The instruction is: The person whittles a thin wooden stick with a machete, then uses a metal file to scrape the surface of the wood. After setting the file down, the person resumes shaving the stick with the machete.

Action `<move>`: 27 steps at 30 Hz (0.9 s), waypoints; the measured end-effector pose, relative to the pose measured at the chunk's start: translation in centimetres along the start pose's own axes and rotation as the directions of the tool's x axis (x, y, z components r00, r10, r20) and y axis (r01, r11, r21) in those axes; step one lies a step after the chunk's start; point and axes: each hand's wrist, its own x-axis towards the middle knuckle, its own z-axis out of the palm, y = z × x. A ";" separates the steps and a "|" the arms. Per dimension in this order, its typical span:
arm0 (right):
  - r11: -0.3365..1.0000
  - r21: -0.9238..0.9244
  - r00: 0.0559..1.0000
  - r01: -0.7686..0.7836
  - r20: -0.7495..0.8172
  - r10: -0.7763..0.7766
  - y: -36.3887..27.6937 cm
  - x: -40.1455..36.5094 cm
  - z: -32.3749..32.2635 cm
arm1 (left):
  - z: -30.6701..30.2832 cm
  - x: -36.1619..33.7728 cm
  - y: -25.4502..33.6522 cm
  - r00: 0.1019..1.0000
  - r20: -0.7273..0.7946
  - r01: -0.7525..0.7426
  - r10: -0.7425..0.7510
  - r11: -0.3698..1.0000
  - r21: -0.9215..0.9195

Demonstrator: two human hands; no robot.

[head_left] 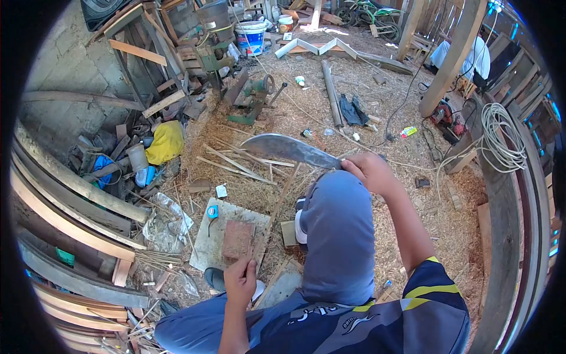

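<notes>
My right hand (370, 171) is closed round the handle end of a machete (289, 148), just above my bent knee. Its broad, curved blade points to the left, well off the ground. Lower down, my left hand (240, 282) grips the near end of a thin wooden strip (276, 209), which slants up and to the right, its far end below the blade. The blade and the strip look apart. Under the strip, a reddish-brown block (237, 238) rests on a pale board (207, 246), with a blue tape measure (212, 211) near the board's far edge.
Wood shavings and loose strips (239, 168) cover the ground ahead. A green metal vise (253, 97) stands beyond them. Long timbers (76, 177) line the left side, and a wooden post (451, 65) with coiled cable (501, 138) is at right. A yellow cloth (165, 143) lies left.
</notes>
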 end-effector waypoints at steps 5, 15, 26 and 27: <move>0.986 0.127 0.994 -0.106 0.036 0.102 0.7 -1.0 0.3 | 1.2 0.0 -1.2 0.999 -0.041 0.026 -0.029 0.998 -0.059; 0.947 0.251 0.978 -0.201 -0.010 0.210 0.0 -1.7 1.5 | 4.8 7.7 2.3 0.958 0.232 0.270 -0.169 0.808 -0.523; 1.000 0.011 1.000 -0.010 0.011 0.010 -0.3 0.5 0.6 | 7.9 13.7 8.9 0.997 0.058 -0.018 0.044 0.922 -0.388; 1.000 0.004 1.000 0.021 0.004 -0.021 -0.2 0.7 0.7 | 8.3 14.0 9.0 0.998 0.055 -0.015 0.041 0.910 -0.414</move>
